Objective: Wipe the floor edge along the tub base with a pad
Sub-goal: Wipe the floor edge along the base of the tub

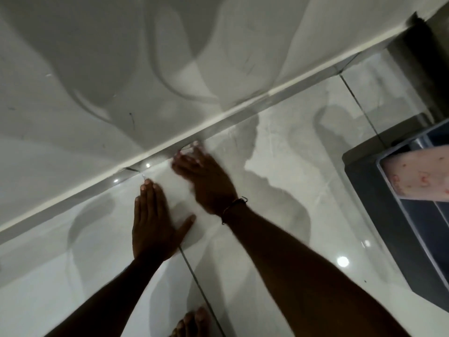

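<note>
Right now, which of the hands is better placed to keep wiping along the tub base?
The right hand. Its fingertips reach the seam under the tub base, pressing what looks like a pale, blurred pad. The left hand lies flat on the floor tile, short of the edge.

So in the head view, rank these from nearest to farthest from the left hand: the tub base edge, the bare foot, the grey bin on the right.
From the left hand:
1. Tub base edge, just beyond its fingertips, up and left.
2. Bare foot, below it at the bottom edge.
3. Grey bin, far across at the right edge.
</note>
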Action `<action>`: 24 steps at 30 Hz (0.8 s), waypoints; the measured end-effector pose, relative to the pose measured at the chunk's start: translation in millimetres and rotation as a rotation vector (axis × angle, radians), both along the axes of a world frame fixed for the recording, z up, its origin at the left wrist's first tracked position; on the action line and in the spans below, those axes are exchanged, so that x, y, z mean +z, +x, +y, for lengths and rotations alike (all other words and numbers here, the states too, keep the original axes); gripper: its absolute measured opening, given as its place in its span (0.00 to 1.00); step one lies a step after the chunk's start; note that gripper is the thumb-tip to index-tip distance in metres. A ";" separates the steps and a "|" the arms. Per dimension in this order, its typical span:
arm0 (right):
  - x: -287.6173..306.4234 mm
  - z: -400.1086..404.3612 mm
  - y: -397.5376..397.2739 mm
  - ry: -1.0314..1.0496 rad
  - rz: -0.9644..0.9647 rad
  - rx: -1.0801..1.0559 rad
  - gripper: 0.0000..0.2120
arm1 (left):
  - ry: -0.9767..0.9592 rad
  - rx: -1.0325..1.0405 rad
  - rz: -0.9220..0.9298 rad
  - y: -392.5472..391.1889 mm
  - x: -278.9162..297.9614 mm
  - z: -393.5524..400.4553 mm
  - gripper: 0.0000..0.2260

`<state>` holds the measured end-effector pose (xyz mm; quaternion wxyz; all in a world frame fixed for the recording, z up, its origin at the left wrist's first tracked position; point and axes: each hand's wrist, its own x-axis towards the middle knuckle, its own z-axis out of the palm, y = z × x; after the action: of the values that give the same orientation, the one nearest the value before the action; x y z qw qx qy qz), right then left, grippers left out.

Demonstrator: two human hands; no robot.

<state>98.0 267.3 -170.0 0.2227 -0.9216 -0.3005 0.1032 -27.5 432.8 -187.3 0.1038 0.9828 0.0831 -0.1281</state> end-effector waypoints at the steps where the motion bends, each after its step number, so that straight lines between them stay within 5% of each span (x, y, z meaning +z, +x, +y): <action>1: 0.1 -20.5 14.7 -0.028 0.002 -0.042 0.29 | -0.007 0.009 -0.001 0.7 -0.4 -0.8 0.54; 8: 11.3 -175.3 114.5 -0.113 -0.102 -0.465 0.32 | -0.012 0.043 -0.008 -1.7 -3.3 -2.7 0.55; 14: 8.6 -234.6 175.1 -0.125 -0.111 -0.809 0.19 | -0.002 0.049 -0.017 -5.0 -9.9 -1.4 0.54; 20: 8.2 -253.6 190.4 -0.265 -0.098 -0.760 0.25 | 0.009 0.047 -0.015 -3.5 -7.5 0.4 0.54; 24: 5.0 -179.8 146.8 -0.197 -0.126 -0.796 0.30 | 0.018 0.020 -0.005 -4.0 -3.3 -2.5 0.53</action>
<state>244.8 87.5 -165.1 0.1373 -0.9873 0.0777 -0.0195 -31.5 430.3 -190.6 0.0966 0.9831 0.0940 -0.1239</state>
